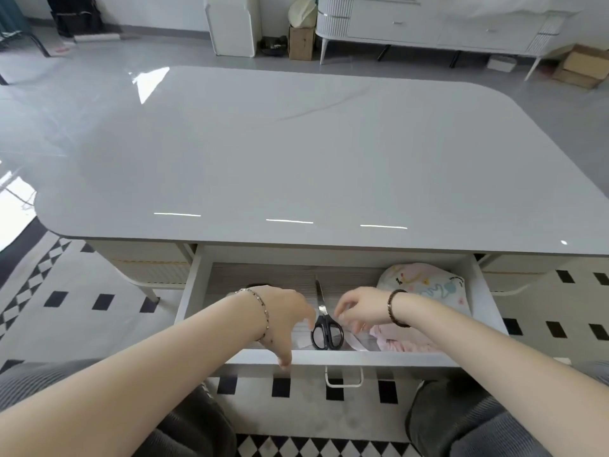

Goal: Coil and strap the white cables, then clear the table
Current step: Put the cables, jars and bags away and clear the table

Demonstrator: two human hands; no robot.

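Table looks cleared, drawer yet to shut (scissors inside); left hand grip spread, right hand grip unclear.

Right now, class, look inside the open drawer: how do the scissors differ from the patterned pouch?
The scissors are hard, black-handled and lie mid-drawer; the pouch is soft, pinkish, patterned and sits at the right. The scissors are slim, the pouch bulky. Both lie in the drawer.

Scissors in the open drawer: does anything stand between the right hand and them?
Nothing visible does. The scissors lie bare on the drawer floor just beside the right hand; the left hand is on their other side.
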